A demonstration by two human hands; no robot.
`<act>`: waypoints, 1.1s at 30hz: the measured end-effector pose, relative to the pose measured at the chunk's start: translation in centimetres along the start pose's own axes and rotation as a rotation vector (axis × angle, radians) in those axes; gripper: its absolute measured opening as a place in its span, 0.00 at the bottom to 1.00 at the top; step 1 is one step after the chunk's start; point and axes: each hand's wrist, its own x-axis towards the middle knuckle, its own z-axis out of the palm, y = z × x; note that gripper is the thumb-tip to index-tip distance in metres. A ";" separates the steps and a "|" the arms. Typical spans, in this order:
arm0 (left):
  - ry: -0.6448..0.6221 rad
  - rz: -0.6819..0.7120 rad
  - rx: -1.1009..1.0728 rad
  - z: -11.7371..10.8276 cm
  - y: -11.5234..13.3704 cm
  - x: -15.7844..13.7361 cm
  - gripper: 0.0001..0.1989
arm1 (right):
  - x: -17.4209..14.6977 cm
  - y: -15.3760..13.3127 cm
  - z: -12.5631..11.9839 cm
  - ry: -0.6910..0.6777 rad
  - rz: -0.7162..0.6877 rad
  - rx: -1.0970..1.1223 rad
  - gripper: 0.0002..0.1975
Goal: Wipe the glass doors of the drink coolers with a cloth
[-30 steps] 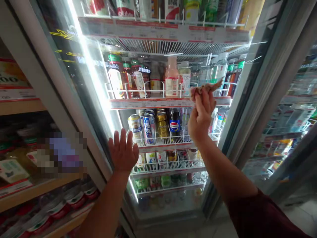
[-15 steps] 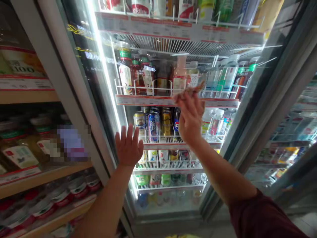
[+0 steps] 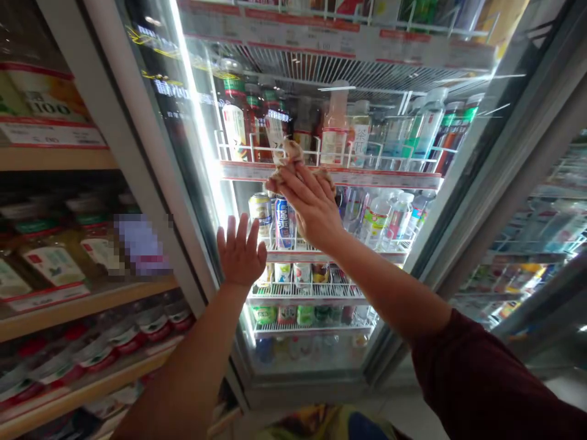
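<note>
My right hand (image 3: pixel 316 208) presses a crumpled brownish cloth (image 3: pixel 292 151) against the glass door (image 3: pixel 261 382) of a lit drinks cooler. Bits of the cloth stick out past the fingertips and beside the knuckles. To the lower left, my left hand (image 3: pixel 241 253) lies flat with its fingers spread, against or close to the glass near the door's left side. Behind the glass, the right hand covers part of a shelf edge and some cans; a blue can (image 3: pixel 284 223) shows just left of it.
Wooden shelves (image 3: pixel 137 290) with bottles and jars stand at the left, beside the grey door frame (image 3: pixel 151 153). Inside the cooler are wire racks of bottles and cans. Another glass-fronted section (image 3: pixel 541 232) is on the right. Patterned fabric (image 3: pixel 330 425) shows at the bottom.
My right hand has swept left across the glass with the cloth, from in front of the clear bottles to in front of the cans. My left hand stays spread in about the same place.
</note>
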 end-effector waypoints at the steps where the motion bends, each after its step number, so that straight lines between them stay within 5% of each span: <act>1: -0.013 -0.015 -0.003 -0.1 0.1 0.1 0.29 | 0.1 0.5 -0.2 0.005 -0.022 0.015 0.30; 8: 0.076 0.035 0.089 -1.1 1.3 0.8 0.26 | 1.7 10.3 -4.0 0.404 0.347 -0.085 0.30; 11: 0.195 0.106 0.185 -1.9 2.5 3.0 0.23 | -1.0 8.7 -4.1 0.317 0.248 -0.074 0.30; 15: 0.200 0.217 0.149 -3.0 4.8 8.3 0.24 | -3.8 7.8 -3.8 0.185 0.035 -0.051 0.28; 21: 0.182 0.236 -0.008 -2.2 7.3 13.8 0.31 | -4.6 10.3 -4.4 0.593 0.409 -0.126 0.32; 27: 0.178 0.240 0.019 -0.9 7.4 13.8 0.34 | -6.8 7.7 -3.2 0.324 0.040 -0.076 0.38; 31: 0.193 0.257 0.030 -1.0 7.2 13.7 0.35 | -6.3 9.4 -3.8 0.581 0.336 -0.080 0.33; 33: 0.193 0.261 0.032 -1.0 7.2 13.7 0.36 | -6.5 8.7 -3.2 0.597 0.378 -0.068 0.33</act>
